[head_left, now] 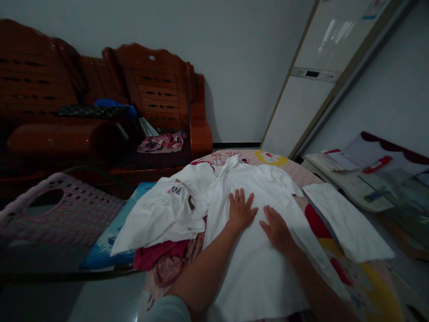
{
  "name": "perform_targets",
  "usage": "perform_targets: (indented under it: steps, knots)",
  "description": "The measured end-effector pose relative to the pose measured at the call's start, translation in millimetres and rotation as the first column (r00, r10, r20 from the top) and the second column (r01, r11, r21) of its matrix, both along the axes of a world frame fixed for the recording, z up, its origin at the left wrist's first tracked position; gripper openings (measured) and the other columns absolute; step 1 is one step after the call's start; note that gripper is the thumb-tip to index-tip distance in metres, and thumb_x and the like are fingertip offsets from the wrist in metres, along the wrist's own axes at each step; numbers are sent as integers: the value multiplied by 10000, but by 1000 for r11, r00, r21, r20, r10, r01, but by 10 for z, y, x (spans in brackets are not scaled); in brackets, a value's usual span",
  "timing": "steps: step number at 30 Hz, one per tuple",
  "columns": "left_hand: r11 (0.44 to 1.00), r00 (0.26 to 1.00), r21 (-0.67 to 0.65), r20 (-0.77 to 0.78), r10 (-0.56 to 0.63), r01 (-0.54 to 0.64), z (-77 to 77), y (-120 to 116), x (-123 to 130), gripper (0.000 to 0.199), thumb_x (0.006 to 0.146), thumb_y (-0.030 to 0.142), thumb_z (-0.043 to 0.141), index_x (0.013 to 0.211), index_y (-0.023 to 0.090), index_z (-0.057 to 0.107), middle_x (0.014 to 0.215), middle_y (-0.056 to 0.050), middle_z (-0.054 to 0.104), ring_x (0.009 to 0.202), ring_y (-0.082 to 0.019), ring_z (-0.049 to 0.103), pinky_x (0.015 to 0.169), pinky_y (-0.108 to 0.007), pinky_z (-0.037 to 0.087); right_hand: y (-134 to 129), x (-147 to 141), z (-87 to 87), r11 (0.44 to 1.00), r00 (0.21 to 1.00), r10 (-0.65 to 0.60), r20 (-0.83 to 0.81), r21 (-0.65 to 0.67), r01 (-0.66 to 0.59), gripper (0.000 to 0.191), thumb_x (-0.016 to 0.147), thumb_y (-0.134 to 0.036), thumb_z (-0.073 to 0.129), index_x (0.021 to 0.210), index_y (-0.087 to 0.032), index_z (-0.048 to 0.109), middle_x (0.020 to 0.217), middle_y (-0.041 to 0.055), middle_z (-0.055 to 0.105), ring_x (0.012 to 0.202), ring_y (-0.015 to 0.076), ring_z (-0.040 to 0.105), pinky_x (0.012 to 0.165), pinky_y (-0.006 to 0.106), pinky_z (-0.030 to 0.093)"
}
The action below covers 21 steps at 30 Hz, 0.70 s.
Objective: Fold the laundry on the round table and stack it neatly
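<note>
A white long-sleeved shirt point(254, 277) lies spread over a padded surface with a pink patterned cover point(298, 167). Flat on its upper part rests my left hand point(241, 209), fingers spread. My right hand point(276, 230) touches the cloth just to the right, fingers stretched out and thumb apart. To the left is a crumpled white garment point(164, 214) with a small printed figure, lying over dark pink and dusty pink clothes point(167, 255). On the right side sits a folded white garment point(345, 221). Neither hand grips anything.
Brown wooden armchairs point(157, 89) stand along the back wall, with a floral cloth point(162, 142) on one seat. A pink woven basket point(63, 210) and a blue cushion-like item point(114, 241) are at left. At right are a tall white cabinet unit point(301, 103) and a side table point(355, 188) with papers.
</note>
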<state>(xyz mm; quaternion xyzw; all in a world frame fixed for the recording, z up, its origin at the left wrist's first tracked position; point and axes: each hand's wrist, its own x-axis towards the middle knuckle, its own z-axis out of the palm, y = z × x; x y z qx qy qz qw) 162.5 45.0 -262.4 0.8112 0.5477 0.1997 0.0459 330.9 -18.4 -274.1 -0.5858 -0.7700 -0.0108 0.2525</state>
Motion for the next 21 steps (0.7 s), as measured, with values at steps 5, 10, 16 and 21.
perform_targets:
  steps: [5,10,16,21]
  knots:
    - [999,1000,41,-23,10,-9,9,-5,4,604,936,556,435,1470,275,418,1543,-164,361,1427,-388,298,1132,-594,215,-43,130,-68,998,988,-63,138,-18,66,564,989,-428,340,1448,-116,442,1486,179,449,1386,280,401,1131,460,338]
    - [1000,999,25,-46,-16,17,36,-10,-11,584,950,537,405,1467,266,428,1547,-147,362,1437,-385,280,1130,-611,209,-46,60,40,984,965,-123,233,-97,148,556,997,-418,333,1454,-119,433,1529,157,392,1413,297,353,1144,477,288]
    - [984,982,-75,-89,-169,162,85,-113,-142,563,947,462,459,1469,257,412,1543,-131,375,1433,-354,306,1148,-597,222,-90,31,10,988,968,-130,213,-57,145,552,1004,-416,305,1441,-110,447,1513,169,413,1411,297,356,1141,485,278]
    - [992,992,-102,106,-65,76,198,-78,-534,430,895,293,570,1306,168,568,1405,-146,538,1314,-254,493,1120,-397,373,-55,72,-42,990,979,-118,169,-51,128,517,996,-389,338,1418,-126,479,1500,169,433,1402,294,369,1146,497,264]
